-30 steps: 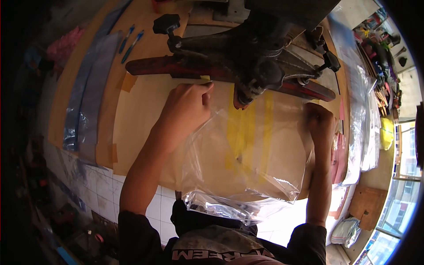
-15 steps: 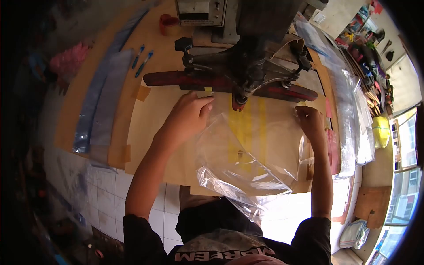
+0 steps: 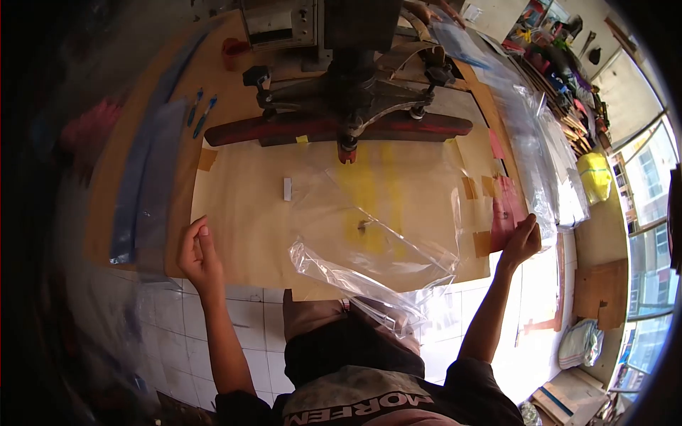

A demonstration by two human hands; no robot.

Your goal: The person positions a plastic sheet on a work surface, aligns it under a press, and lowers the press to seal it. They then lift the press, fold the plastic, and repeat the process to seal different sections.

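A clear plastic sheet (image 3: 376,234) lies over the brown board (image 3: 241,213), its crumpled near end hanging past the front edge. Across the far side of the board stretches the machine's dark red bar (image 3: 277,131), with a red-tipped foot in front of it. My left hand (image 3: 200,255) is at the board's front left corner, fingers curled in and nothing visible in them. Over the right edge, beside a pink patch (image 3: 506,213), my right hand (image 3: 522,245) has its fingers drawn together, with nothing visible in them. Both hands are apart from the clear sheet.
Two blue pens (image 3: 204,117) and a red tape-like ring (image 3: 234,53) lie at the far left. Long plastic strips (image 3: 153,184) run along the left side. Stacked clear plastic (image 3: 561,163) stands on the right. A small white piece (image 3: 288,189) rests on the board.
Both hands have drawn back from near the red bar toward me and outward, away from the clear sheet. The small white piece now shows. The view has shifted slightly.
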